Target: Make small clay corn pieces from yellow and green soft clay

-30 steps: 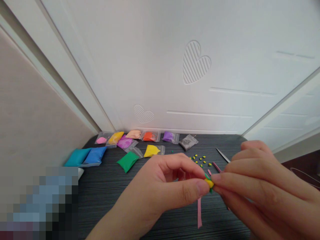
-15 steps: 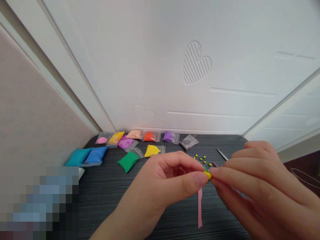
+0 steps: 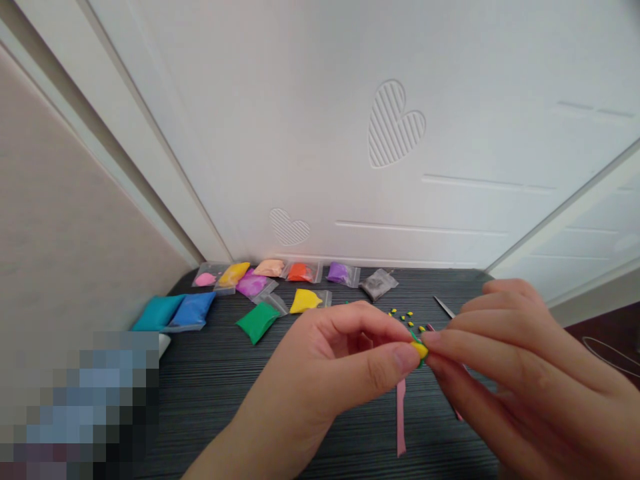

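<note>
A small yellow and green clay piece [image 3: 419, 349] is pinched between both hands above the dark striped tabletop [image 3: 225, 393]. My left hand [image 3: 330, 373] grips it with thumb and forefinger, the other fingers curled. My right hand [image 3: 515, 380] meets it from the right, fingertips pressed on the same piece. A pink clay strip [image 3: 401, 417] lies on the table just below the hands. Several tiny yellow clay bits [image 3: 403, 315] are scattered behind the fingers.
Several small bags of coloured clay lie along the back left: green [image 3: 257, 322], yellow [image 3: 304, 301], blue [image 3: 191, 310], teal [image 3: 155, 312], purple [image 3: 340, 273], orange [image 3: 299, 272]. A thin metal tool [image 3: 443, 306] lies at the right. A white panelled wall [image 3: 350, 133] rises behind.
Both hands have stayed almost in place, working the clay piece between the fingertips; the piece sits slightly higher than a second ago.
</note>
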A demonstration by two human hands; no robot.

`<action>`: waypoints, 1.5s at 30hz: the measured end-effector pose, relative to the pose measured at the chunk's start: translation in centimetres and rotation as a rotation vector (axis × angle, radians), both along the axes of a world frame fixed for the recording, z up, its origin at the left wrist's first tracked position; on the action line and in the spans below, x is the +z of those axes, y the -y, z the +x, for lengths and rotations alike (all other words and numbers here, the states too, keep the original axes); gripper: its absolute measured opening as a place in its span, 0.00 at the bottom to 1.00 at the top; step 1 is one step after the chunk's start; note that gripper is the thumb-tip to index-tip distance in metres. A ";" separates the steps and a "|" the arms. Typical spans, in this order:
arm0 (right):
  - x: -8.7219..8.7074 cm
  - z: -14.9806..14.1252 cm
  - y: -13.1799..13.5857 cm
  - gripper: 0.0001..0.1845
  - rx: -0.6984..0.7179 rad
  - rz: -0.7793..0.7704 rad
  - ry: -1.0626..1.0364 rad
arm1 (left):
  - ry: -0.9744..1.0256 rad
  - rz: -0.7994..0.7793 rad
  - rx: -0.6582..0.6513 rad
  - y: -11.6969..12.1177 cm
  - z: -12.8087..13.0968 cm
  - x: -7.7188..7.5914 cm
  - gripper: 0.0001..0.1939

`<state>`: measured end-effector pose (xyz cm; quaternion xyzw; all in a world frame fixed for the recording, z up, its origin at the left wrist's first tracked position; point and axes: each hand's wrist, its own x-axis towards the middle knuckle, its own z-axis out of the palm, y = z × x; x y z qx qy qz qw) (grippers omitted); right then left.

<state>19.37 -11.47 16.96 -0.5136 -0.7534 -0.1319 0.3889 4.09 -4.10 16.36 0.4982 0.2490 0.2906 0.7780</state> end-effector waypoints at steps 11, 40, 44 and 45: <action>0.3 -0.5 -0.5 0.06 0.033 0.031 -0.099 | 0.019 0.104 0.030 0.0 -0.5 0.0 0.04; -0.1 -0.5 -0.7 0.11 0.129 0.021 -0.199 | -0.216 1.160 0.338 0.1 -2.0 1.0 0.09; 0.0 -0.4 -0.7 0.12 0.144 0.007 -0.182 | -0.209 1.237 0.420 0.3 -1.8 1.0 0.09; 0.0 -0.4 -0.7 0.12 0.143 0.007 -0.180 | -0.213 1.254 0.418 0.3 -1.8 0.9 0.08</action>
